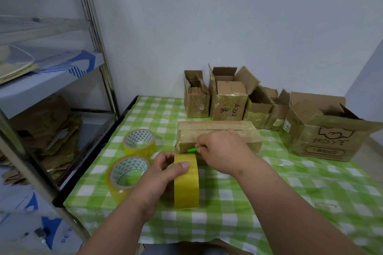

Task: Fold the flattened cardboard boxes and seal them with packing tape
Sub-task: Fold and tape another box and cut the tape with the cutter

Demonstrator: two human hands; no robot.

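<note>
On the green-checked table [228, 213], the left hand [157, 178] grips an upright roll of yellow packing tape [186, 182], fingers curled round it. The right hand [223, 151] pinches a green cutter [193, 149] against the closed cardboard box [217, 134] just behind the roll. Two spare tape rolls [139, 141] lie to the left

Green-and-white checked tablecloth [228, 223]; yellow translucent tape rolls [186, 182] with teal triangle-patterned cores [129, 168]; brown cardboard boxes [219, 136]; bright green tool [193, 149].
</note>
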